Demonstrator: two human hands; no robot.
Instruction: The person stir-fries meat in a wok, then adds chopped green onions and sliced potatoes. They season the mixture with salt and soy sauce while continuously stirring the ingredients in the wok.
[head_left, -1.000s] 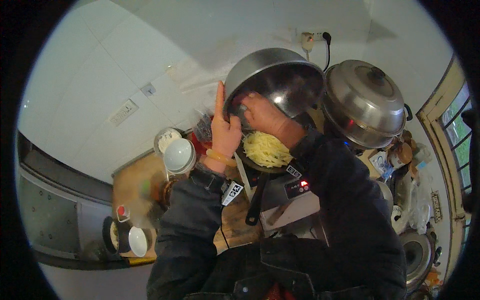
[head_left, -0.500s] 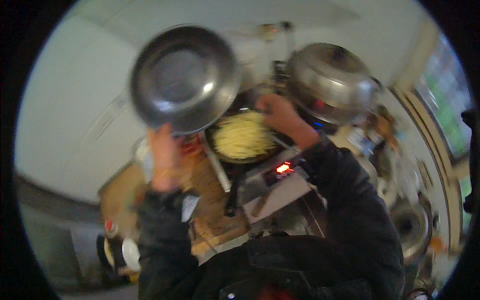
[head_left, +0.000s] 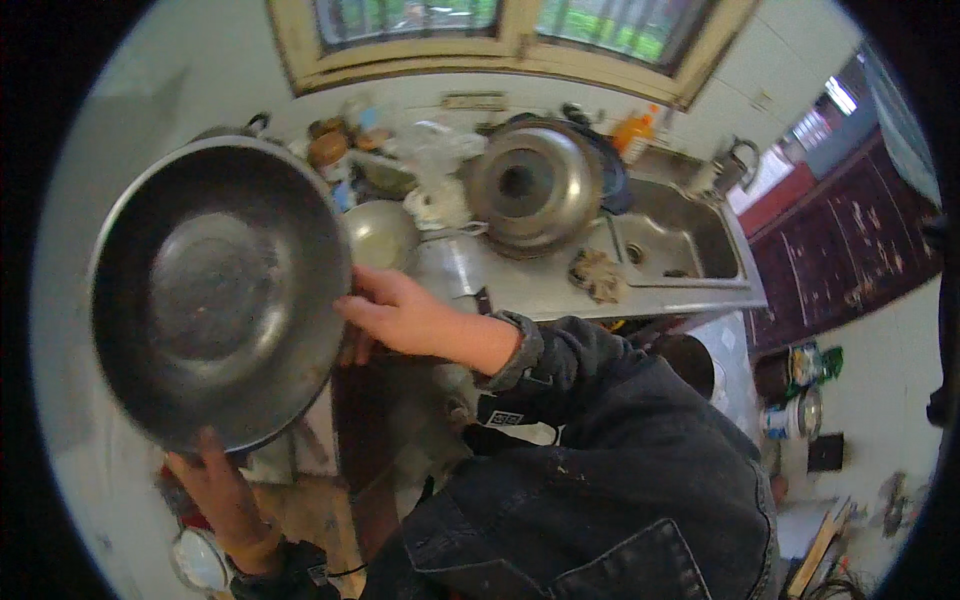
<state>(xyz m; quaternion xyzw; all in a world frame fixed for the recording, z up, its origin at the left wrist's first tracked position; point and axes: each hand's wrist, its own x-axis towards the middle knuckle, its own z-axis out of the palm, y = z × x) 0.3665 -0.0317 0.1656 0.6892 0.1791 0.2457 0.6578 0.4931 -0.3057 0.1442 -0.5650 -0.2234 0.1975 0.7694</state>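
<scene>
Left hand (head_left: pixel 222 500), near left: grip closed on the near rim of a grey metal basin (head_left: pixel 215 285), one digit lapped over the inner side. Beside this hand, a white bowl (head_left: pixel 203 562) and part of a wooden worktop (head_left: pixel 308 512). Right hand (head_left: pixel 405 315): grip closed on the basin's right rim.

Basin held up at left, in front of the wall; mouth faces the wearer, bottom points away. Round form, so no true long axis; outline reads as an oval, longer near to far. Interior bare, dull, with a bright glint.

Beyond the right hand, a steel worktop (head_left: pixel 530 290) carries a shallow bowl (head_left: pixel 380 238), a crumpled cloth (head_left: pixel 597 275) and a round steel vessel (head_left: pixel 530 185). Sink (head_left: pixel 685 235) set in at right. Farthest: pale tiled wall, wood-framed window (head_left: pixel 480 76), greenery outside.
</scene>
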